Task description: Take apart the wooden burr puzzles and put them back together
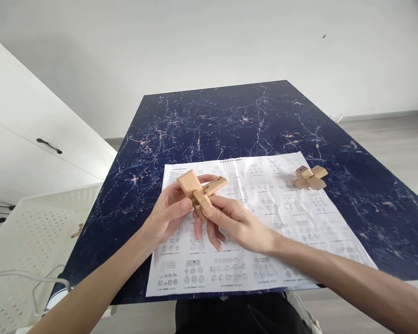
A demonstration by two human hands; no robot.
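Note:
Between my two hands is a light wooden burr puzzle [202, 198] of interlocking blocks, held above a printed sheet; a dark mark like a "3" shows on one block. My left hand [169, 209] grips it from the left, thumb pressed on the near side. From the right, my right hand [235, 220] pinches it between thumb and fingers, the lower fingers curled beneath. The inner joints of the puzzle are partly covered by my fingers. A second wooden puzzle [310, 177], cross-shaped and marked with a "2", rests at the right edge of the sheet.
The creased instruction sheet [261, 273] with rows of small diagrams lies on a dark blue marbled table [209, 125]. At left stands a white perforated surface [17, 241] with a cable [24, 273] and a small wooden piece [77, 231]. A white cabinet [38, 116] is behind it.

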